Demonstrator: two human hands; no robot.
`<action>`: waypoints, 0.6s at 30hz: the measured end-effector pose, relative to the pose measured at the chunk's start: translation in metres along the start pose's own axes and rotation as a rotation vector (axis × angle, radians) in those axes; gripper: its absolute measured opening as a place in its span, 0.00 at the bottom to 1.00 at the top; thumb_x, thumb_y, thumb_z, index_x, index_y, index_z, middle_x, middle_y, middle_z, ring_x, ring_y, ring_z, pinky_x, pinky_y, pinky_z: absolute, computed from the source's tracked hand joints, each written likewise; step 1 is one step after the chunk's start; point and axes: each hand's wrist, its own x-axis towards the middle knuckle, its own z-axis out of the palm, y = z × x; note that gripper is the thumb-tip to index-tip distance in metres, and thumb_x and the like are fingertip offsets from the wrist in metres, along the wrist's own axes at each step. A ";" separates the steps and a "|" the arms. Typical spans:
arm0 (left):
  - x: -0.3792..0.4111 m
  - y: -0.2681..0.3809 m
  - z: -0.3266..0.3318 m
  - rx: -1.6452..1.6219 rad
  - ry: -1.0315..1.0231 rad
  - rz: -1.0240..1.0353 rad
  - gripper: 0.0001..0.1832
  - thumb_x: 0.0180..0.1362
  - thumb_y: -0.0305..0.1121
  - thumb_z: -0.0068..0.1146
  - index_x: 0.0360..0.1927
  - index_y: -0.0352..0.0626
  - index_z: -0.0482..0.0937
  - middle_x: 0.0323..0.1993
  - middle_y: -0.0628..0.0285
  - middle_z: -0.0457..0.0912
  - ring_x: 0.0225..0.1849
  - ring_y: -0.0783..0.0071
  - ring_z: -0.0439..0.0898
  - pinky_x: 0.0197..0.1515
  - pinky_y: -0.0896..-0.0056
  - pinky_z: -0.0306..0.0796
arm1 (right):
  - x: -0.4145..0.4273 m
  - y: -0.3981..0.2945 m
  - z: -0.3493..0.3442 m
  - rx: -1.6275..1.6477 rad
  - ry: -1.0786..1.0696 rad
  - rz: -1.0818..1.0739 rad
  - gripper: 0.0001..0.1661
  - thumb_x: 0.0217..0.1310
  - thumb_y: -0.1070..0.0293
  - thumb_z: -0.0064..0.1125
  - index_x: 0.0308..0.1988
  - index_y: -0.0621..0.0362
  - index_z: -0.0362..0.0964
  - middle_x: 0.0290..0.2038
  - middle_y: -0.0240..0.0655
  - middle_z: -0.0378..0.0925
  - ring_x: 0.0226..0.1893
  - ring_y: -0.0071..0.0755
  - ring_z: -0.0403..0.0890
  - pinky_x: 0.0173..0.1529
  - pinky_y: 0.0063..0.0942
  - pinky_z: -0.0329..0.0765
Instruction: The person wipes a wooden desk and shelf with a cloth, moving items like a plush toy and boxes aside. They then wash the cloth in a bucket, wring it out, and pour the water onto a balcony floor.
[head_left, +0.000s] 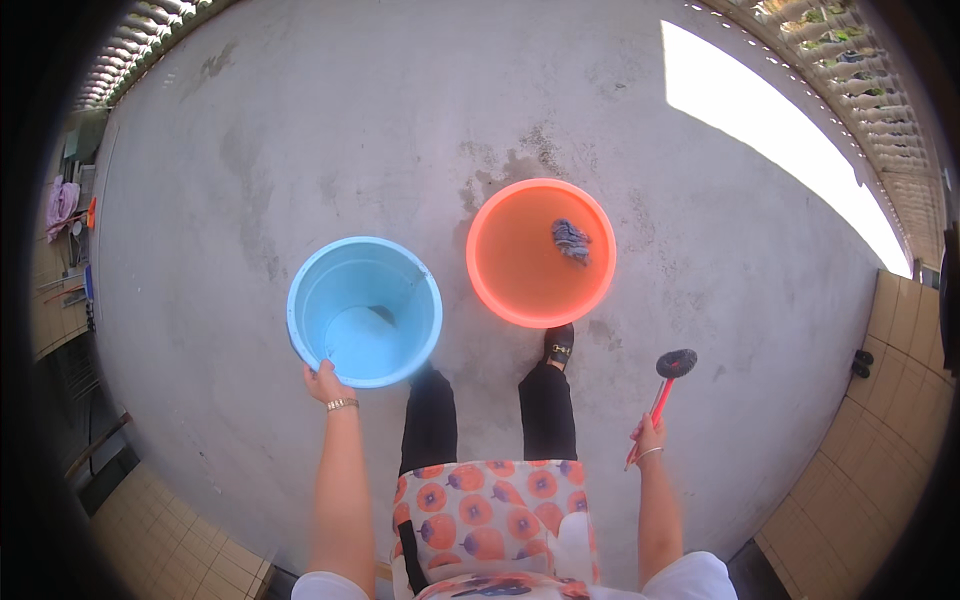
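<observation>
My left hand (327, 382) grips the near rim of a light blue plastic basin (365, 315), tilted so its inside shows; a dark patch lies near its bottom. My right hand (648, 436) is closed around the red handle of a scrub brush (676, 364) with a round, dark, coarse head, held above the floor on the right. A thin stick-like piece shows beside the handle; what it is I cannot tell. Between my hands and farther forward, an orange-red plastic basin (541, 300) stands on the floor with liquid in it. A crumpled grey-blue cloth (571, 241) lies in it.
Grey concrete floor (360, 150) with damp stains surrounds the basins. My black shoe (559, 343) is just under the near side of the orange-red basin. Cleaning things and a pink cloth (62, 204) are along the left wall. Balustrades run at both upper corners; dark slippers (862, 364) lie far right.
</observation>
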 end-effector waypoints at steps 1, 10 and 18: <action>-0.003 0.007 -0.002 0.003 -0.009 0.044 0.30 0.41 0.15 0.42 0.55 0.31 0.62 0.47 0.53 0.70 0.44 0.63 0.72 0.47 0.65 0.66 | -0.011 0.017 -0.034 0.055 0.069 0.093 0.07 0.60 0.66 0.47 0.33 0.54 0.58 0.19 0.30 0.65 0.14 0.23 0.69 0.17 0.20 0.70; -0.051 0.052 0.002 0.055 0.248 0.254 0.32 0.41 0.22 0.48 0.56 0.32 0.63 0.46 0.51 0.72 0.40 0.63 0.74 0.41 0.64 0.70 | -0.003 0.201 -0.232 -0.471 0.324 0.314 0.11 0.53 0.64 0.55 0.35 0.60 0.68 0.23 0.42 0.74 0.21 0.40 0.75 0.26 0.37 0.72; -0.119 0.075 0.047 0.024 0.315 0.283 0.29 0.41 0.29 0.49 0.53 0.41 0.69 0.44 0.53 0.75 0.38 0.60 0.76 0.38 0.61 0.72 | 0.114 -0.062 -0.209 -0.611 0.267 -0.264 0.25 0.53 0.48 0.50 0.34 0.62 0.73 0.30 0.50 0.76 0.35 0.54 0.76 0.40 0.41 0.71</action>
